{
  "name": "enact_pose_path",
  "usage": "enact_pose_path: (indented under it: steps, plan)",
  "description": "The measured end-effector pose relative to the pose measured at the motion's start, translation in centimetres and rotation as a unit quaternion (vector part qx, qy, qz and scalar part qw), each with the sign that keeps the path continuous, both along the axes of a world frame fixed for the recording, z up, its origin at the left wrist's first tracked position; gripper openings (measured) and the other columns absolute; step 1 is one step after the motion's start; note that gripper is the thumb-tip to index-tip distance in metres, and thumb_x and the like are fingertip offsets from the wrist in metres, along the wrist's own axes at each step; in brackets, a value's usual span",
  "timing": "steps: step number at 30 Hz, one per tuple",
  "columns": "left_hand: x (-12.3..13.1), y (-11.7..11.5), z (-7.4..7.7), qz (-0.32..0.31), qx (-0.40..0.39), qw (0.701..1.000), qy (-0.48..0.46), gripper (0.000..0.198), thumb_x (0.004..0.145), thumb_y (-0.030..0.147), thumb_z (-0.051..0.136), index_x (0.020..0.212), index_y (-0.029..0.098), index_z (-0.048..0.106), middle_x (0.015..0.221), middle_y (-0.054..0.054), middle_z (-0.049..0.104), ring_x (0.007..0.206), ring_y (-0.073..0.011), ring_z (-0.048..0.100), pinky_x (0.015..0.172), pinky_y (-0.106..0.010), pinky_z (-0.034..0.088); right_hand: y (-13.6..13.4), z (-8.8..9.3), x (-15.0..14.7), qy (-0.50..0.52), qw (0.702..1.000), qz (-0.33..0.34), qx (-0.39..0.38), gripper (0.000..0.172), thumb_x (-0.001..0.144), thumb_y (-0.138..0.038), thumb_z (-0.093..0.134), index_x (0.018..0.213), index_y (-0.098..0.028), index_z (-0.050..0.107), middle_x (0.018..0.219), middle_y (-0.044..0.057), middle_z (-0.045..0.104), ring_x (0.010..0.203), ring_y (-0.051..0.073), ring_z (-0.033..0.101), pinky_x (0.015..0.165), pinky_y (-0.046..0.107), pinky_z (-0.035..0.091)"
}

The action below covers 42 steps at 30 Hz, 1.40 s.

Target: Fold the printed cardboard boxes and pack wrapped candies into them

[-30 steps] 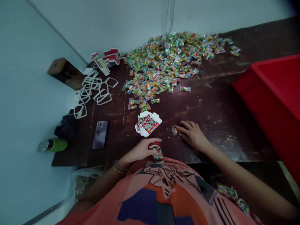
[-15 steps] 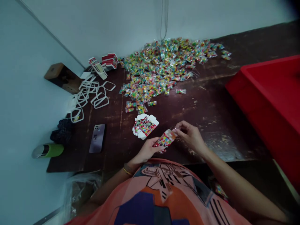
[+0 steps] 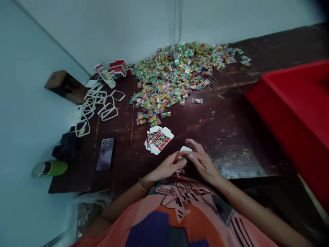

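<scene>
Close to my body, my left hand (image 3: pixel 168 165) is closed around a small red printed candy box (image 3: pixel 181 158) with a white flap (image 3: pixel 185 149) standing at its top. My right hand (image 3: pixel 204 164) is at the box's open end, fingers stretched and apart, some touching the box near the flap. Just beyond my left hand lies a small stack of flattened printed boxes (image 3: pixel 158 140) with white flaps. Farther back spreads a large heap of clear sachets of colourful candies (image 3: pixel 169 79). One single sachet (image 3: pixel 197 101) lies apart in front of the heap.
At the right stands a big red bin (image 3: pixel 277 99). Toward the left are a phone (image 3: pixel 105 154), a green bottle (image 3: pixel 55 168), a dark cloth (image 3: pixel 65 145), tangled white bands (image 3: pixel 99 103), a wooden block (image 3: pixel 66 87) and stacked red-and-white boxes (image 3: pixel 118 68) on the brown table (image 3: pixel 226 123).
The brownish sachet at the box's mouth, pinched by my right hand, no longer shows. The right fingers have spread and moved in over the flap. My left hand has turned the box more upright.
</scene>
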<state>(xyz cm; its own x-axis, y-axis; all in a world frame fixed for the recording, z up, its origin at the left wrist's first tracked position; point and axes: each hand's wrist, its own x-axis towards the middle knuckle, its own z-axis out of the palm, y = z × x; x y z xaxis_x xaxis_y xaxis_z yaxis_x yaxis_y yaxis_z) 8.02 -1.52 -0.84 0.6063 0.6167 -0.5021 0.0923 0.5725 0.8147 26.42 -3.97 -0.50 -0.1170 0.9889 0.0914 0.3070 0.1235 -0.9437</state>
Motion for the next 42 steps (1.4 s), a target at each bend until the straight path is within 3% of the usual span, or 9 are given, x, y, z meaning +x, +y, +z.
enact_pose_path:
  steps: [3, 7, 12, 15, 21, 31, 37, 39, 42]
  plan:
    - [0.0, 0.3, -0.2, 0.024, -0.031, 0.999, -0.003, 0.060, 0.086, 0.062, 0.036, 0.099, 0.010, 0.063, 0.078, -0.008, 0.060, 0.065, -0.0164, 0.058, 0.044, -0.023, 0.046, -0.6, -0.6, 0.1, 0.201, 0.960, -0.054, -0.187, 0.030, 0.086, -0.040, 0.059, 0.111, -0.025, 0.064, 0.111, 0.006, 0.061, 0.083, 0.017, 0.061, 0.077, 0.033, 0.052]
    - [-0.2, 1.1, -0.2, 0.007, -0.015, 1.000, -0.011, 0.042, 0.082, 0.045, 0.050, 0.105, 0.012, 0.063, 0.087, -0.007, 0.063, 0.074, -0.0164, 0.057, 0.050, -0.021, 0.046, 0.0, -1.2, 0.0, 0.345, 0.870, 0.016, -0.352, 0.028, 0.074, -0.033, 0.071, 0.099, -0.022, 0.065, 0.085, 0.001, 0.063, 0.060, 0.009, 0.055, 0.059, 0.022, 0.050]
    - [0.1, 1.6, 0.1, -0.004, 0.034, 0.999, 0.007, 0.036, 0.075, 0.027, 0.052, 0.106, 0.015, 0.066, 0.090, -0.006, 0.062, 0.079, -0.0153, 0.055, 0.056, -0.020, 0.047, 1.3, 0.8, 0.0, 0.103, 0.985, 0.070, -0.117, 0.016, 0.082, -0.028, 0.062, 0.093, -0.022, 0.072, 0.096, 0.005, 0.064, 0.081, 0.016, 0.061, 0.072, 0.028, 0.051]
    - [0.4, 1.9, 0.2, 0.041, -0.001, 0.999, -0.014, 0.039, 0.076, 0.031, 0.048, 0.107, 0.015, 0.066, 0.088, -0.007, 0.064, 0.078, -0.0170, 0.057, 0.055, -0.022, 0.048, 2.5, 2.5, 0.5, 0.016, 0.990, 0.141, -0.021, 0.026, 0.092, -0.029, 0.050, 0.105, -0.023, 0.072, 0.105, 0.007, 0.065, 0.094, 0.018, 0.061, 0.085, 0.033, 0.048]
    - [-0.4, 2.1, 0.6, 0.011, -0.035, 0.992, -0.124, 0.045, 0.075, 0.031, 0.062, 0.118, 0.017, 0.060, 0.105, -0.011, 0.064, 0.089, -0.0218, 0.062, 0.060, -0.026, 0.051, 3.8, 3.2, 0.7, 0.028, 0.992, 0.120, -0.034, 0.023, 0.089, -0.034, 0.056, 0.099, -0.022, 0.074, 0.096, 0.007, 0.070, 0.085, 0.017, 0.065, 0.076, 0.029, 0.052]
    - [-1.2, 1.0, -0.5, -0.036, -0.087, 0.992, -0.089, 0.047, 0.078, 0.040, 0.067, 0.116, 0.015, 0.060, 0.092, -0.007, 0.063, 0.085, -0.0189, 0.061, 0.064, -0.027, 0.051, 1.3, 1.1, 0.7, -0.018, 0.999, 0.050, -0.006, 0.020, 0.089, -0.032, 0.057, 0.094, -0.024, 0.075, 0.093, 0.005, 0.073, 0.082, 0.018, 0.067, 0.077, 0.031, 0.053]
    - [-0.8, 0.5, -0.4, -0.005, -0.114, 0.988, -0.104, 0.045, 0.079, 0.043, 0.066, 0.116, 0.018, 0.058, 0.096, -0.007, 0.063, 0.080, -0.0188, 0.062, 0.061, -0.029, 0.051, 0.4, -0.1, -0.5, -0.024, 0.998, 0.054, 0.033, 0.027, 0.091, -0.029, 0.054, 0.114, -0.026, 0.068, 0.108, 0.008, 0.070, 0.096, 0.020, 0.061, 0.087, 0.039, 0.049]
    - [-0.2, 0.4, -0.4, -0.021, -0.071, 0.993, -0.089, 0.044, 0.083, 0.047, 0.059, 0.116, 0.019, 0.058, 0.100, -0.008, 0.063, 0.082, -0.0195, 0.062, 0.064, -0.032, 0.052, 0.2, 0.0, 0.3, -0.009, 0.999, 0.043, 0.001, 0.026, 0.090, -0.030, 0.055, 0.112, -0.026, 0.069, 0.105, 0.008, 0.071, 0.095, 0.021, 0.062, 0.085, 0.039, 0.051]
    - [-0.4, 1.6, -0.3, -0.049, 0.150, 0.987, 0.032, 0.039, 0.084, 0.044, 0.058, 0.115, 0.020, 0.061, 0.113, -0.009, 0.060, 0.098, -0.0224, 0.058, 0.080, -0.035, 0.049, -1.0, 0.9, 4.8, -0.023, 0.994, 0.063, -0.086, 0.027, 0.090, -0.036, 0.054, 0.108, -0.026, 0.071, 0.104, 0.008, 0.071, 0.096, 0.023, 0.065, 0.085, 0.038, 0.052]
